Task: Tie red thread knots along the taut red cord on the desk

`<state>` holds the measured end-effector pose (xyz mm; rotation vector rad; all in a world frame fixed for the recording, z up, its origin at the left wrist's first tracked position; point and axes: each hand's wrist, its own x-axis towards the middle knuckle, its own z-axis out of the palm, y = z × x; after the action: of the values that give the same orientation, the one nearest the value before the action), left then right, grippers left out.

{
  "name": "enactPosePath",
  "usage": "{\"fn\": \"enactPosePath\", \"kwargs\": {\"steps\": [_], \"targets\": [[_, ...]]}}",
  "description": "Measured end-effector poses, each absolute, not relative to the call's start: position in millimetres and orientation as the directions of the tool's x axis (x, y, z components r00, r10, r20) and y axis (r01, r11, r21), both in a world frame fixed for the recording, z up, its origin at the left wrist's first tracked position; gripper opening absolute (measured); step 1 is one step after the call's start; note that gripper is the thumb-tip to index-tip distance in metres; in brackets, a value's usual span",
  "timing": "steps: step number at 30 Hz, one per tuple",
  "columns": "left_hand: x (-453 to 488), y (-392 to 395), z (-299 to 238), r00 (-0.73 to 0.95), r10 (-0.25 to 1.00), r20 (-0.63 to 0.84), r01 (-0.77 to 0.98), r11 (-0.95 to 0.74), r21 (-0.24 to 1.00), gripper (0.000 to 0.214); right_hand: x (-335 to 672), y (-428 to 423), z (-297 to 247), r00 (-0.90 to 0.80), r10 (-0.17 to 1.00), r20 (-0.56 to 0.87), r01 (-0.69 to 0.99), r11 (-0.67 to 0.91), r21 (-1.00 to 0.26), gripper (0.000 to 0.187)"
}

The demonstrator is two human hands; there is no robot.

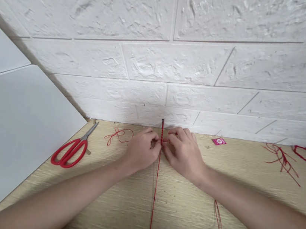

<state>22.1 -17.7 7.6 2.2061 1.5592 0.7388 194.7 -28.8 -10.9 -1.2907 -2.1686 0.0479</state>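
Note:
A red cord runs straight down the middle of the wooden table, from a fixed point at the wall toward me. Its far end, near the wall, looks knotted or braided. My left hand pinches the cord from the left, fingers curled. From the right, my right hand pinches it at the same spot, fingertips meeting the left hand's. A thin red strand trails under my right forearm.
Red-handled scissors lie at the left by a white panel. A loose red thread tangle lies behind my left hand. A small pink packet and more red thread scraps lie at the right. A white brick wall stands behind.

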Motion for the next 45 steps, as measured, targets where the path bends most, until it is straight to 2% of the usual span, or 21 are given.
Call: {"fn": "enactPosePath", "kwargs": {"steps": [6, 14, 22, 30, 34, 37, 39, 41, 43, 45], "targets": [[22, -17, 8, 0.266, 0.938, 0.222, 0.745, -0.346, 0.571, 0.015, 195, -26, -12, -0.326, 0.804, 0.497, 0.73, 0.548, -0.409, 0.013], [21, -15, 7, 0.269, 0.933, 0.238, 0.703, -0.359, 0.614, 0.015, 197, -15, -19, -0.325, 0.841, 0.433, 0.629, 0.534, -0.565, 0.007], [19, -13, 6, 0.276, 0.937, 0.215, 0.65, -0.347, 0.677, 0.015, 197, -14, -16, -0.351, 0.847, 0.4, 0.614, 0.53, -0.584, 0.008], [20, -17, 6, 0.202, 0.955, 0.218, 0.734, -0.295, 0.611, 0.011, 196, -13, -17, -0.335, 0.867, 0.368, 0.626, 0.497, -0.601, 0.006], [18, -15, 18, 0.168, 0.955, 0.246, 0.809, -0.276, 0.519, 0.014, 196, -15, -15, -0.312, 0.877, 0.365, 0.629, 0.479, -0.612, 0.015], [8, -7, 43, 0.237, 0.951, 0.199, 0.907, -0.29, 0.304, 0.014, 196, -17, -13, -0.29, 0.886, 0.362, 0.62, 0.462, -0.634, 0.023], [-6, 0, 64, 0.22, 0.97, 0.102, 0.961, -0.234, 0.145, 0.021, 196, -17, -12, -0.28, 0.89, 0.361, 0.609, 0.455, -0.649, 0.026], [-26, 7, 81, 0.191, 0.981, -0.041, 0.981, -0.19, 0.043, 0.036, 197, -16, -11, -0.272, 0.895, 0.354, 0.599, 0.445, -0.665, 0.027], [-49, 13, 90, 0.185, 0.966, -0.181, 0.982, -0.187, 0.002, 0.049, 197, -15, -12, -0.264, 0.902, 0.342, 0.595, 0.431, -0.678, 0.027], [-69, 19, 92, 0.186, 0.937, -0.295, 0.982, -0.19, 0.015, 0.064, 198, -14, -13, -0.26, 0.906, 0.335, 0.59, 0.424, -0.688, 0.028]]}}
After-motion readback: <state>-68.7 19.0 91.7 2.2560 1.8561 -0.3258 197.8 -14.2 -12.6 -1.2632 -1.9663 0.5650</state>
